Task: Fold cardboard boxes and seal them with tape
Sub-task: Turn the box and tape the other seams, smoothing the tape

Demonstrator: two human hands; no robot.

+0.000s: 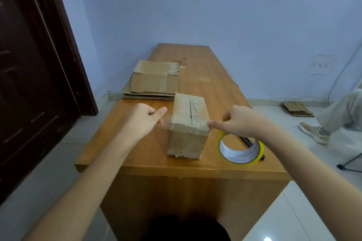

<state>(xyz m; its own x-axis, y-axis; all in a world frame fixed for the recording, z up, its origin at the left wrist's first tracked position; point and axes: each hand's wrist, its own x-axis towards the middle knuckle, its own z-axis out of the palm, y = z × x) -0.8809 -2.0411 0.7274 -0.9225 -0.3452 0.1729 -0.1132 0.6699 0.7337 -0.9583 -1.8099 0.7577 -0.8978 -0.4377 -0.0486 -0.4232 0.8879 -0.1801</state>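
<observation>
A folded cardboard box (188, 133) stands closed on the wooden table (205, 76), its top seam covered with clear tape. A strip of clear tape (166, 125) stretches across the near top edge of the box. My left hand (145, 119) pinches the strip's left end just beside the box. At the box's right top corner, my right hand (235, 121) pinches the other end. A yellow-edged tape roll (242, 149) lies on the table under my right wrist.
A stack of flattened cardboard boxes (154, 82) lies at the table's left side behind the box. A dark tool (248, 141) sits partly hidden behind the roll. More flat cardboard (297, 108) lies on the floor; another person's leg and shoe (315, 132) are at the right. A dark door (35, 64) stands at left.
</observation>
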